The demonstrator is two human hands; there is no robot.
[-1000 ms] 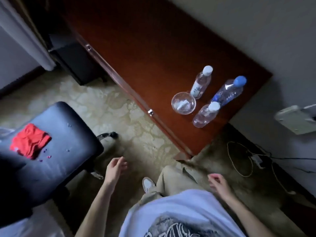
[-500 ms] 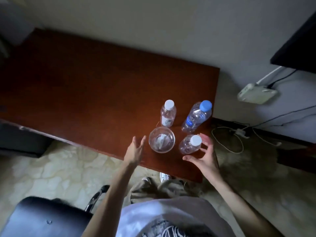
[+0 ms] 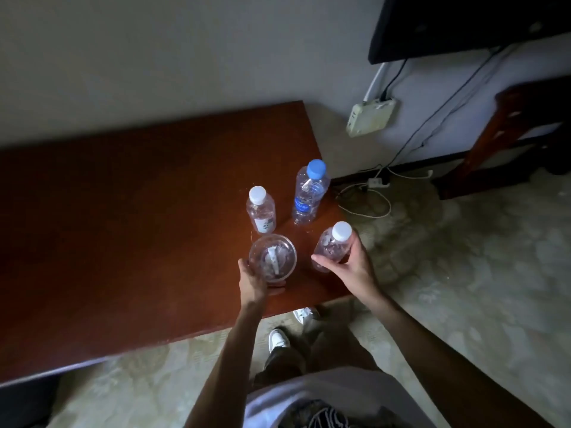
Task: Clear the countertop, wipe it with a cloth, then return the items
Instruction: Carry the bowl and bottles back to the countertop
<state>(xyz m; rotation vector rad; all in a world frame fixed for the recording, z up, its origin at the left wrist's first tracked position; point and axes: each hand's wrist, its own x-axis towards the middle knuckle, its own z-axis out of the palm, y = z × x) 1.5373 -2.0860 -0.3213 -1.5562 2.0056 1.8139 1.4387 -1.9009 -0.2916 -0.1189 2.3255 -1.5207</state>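
Both hands have closed in since half a second ago: then they hovered spread near the things, and now each has been brought onto one.

Seen from the head camera, the left hand (image 3: 253, 281) is wrapped round the near side of the clear cup (image 3: 272, 257), its fingers curled on the wall while the cup stands on the tabletop (image 3: 123, 227) near the front edge. The right hand (image 3: 349, 267) is clamped on the near bottle (image 3: 332, 247), thumb on one side and fingers on the other; the bottle is tilted toward the person, and whether its base is still on the wood cannot be told. Two more bottles stand upright behind: a white-capped one (image 3: 261, 210) just beyond the cup and a blue-capped one (image 3: 309, 193) near the right end. No cloth is in view.

The clearing step is judged to be just starting. The cup appears to hold something pale inside, so it should be gripped low on the wall and lifted straight up, kept level. The bottle should be raised clear before it is swung away, since the blue-capped one stands close behind and could be knocked. Both things are best carried off together, and the two at the back fetched after.
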